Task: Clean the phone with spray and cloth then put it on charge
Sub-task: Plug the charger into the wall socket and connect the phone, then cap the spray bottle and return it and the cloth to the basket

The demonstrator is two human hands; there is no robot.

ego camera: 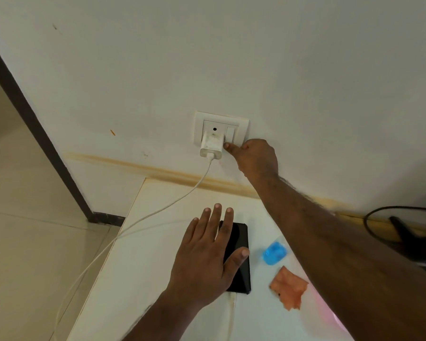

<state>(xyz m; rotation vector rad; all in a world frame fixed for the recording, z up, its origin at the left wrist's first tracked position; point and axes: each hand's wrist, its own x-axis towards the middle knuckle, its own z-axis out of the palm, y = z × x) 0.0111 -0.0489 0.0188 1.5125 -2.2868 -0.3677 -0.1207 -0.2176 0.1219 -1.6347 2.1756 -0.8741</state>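
Phone [239,257]: stiff, slick, fragile; grip side edges. Left hand [204,254] flat above it; right hand [253,156] curled, fingertip at wall switch [230,134].

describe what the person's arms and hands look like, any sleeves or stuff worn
Both forearms are bare as far as the frame shows: no sleeves or gloves in view. The left hand shows no ring or wristband, and its short fingernails are plain. The right hand also shows no jewellery, and its forearm has visible hair along the upper edge. No watch shows on either wrist.
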